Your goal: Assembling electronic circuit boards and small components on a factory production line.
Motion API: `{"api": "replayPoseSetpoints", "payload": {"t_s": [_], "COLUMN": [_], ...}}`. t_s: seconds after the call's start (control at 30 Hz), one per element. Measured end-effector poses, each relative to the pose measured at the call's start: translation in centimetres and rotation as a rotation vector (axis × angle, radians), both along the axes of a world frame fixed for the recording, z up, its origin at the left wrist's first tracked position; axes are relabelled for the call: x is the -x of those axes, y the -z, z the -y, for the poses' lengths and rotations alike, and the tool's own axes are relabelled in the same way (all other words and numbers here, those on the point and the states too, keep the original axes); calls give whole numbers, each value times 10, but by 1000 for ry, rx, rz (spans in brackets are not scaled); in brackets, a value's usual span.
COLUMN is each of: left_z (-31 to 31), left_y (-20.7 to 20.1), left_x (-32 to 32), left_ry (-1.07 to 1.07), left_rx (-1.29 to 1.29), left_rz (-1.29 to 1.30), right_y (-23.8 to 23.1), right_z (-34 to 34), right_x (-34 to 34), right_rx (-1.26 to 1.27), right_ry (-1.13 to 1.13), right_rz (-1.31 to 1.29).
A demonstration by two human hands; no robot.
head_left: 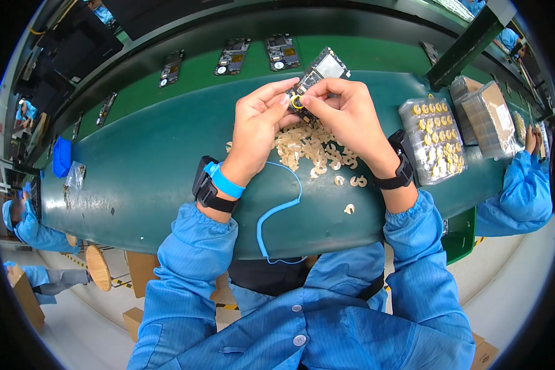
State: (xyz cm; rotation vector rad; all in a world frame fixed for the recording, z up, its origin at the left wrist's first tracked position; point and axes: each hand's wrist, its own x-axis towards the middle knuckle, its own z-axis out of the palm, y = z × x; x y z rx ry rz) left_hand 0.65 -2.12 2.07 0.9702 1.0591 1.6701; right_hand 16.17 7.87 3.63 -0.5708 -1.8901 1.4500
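Fitting seems underway: left hand (260,126) and right hand (345,111) pinch circuit board (317,73) and yellow ring (297,102); pressing it flat likely follows.

- Our left hand (259,126) is raised ahead of us, fingers curled, thumb and forefinger pinched together at the tips.
- Our right hand (345,111) meets it fingertip to fingertip, wrist bent inward, fingers closed.

We're on an electronics assembly line: a green conveyor belt (351,55) carries circuit boards (231,57) past the green worktop (135,166), with blue-smocked co-workers (524,197) seated left and right and trays of small parts (435,139).
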Motion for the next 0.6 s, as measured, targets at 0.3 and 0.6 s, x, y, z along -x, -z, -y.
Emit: {"api": "replayPoseSetpoints", "payload": {"t_s": [0.3,0.6], "left_z": [0,-1], "left_y": [1,0], "left_x": [1,0], "left_ry": [1,-21], "left_rx": [1,19], "left_rz": [-25,-57], "right_y": [6,9], "right_z": [0,2], "right_x": [3,5], "right_rx": [-57,-108], "right_ry": [29,73], "right_rz": [7,-2]}}
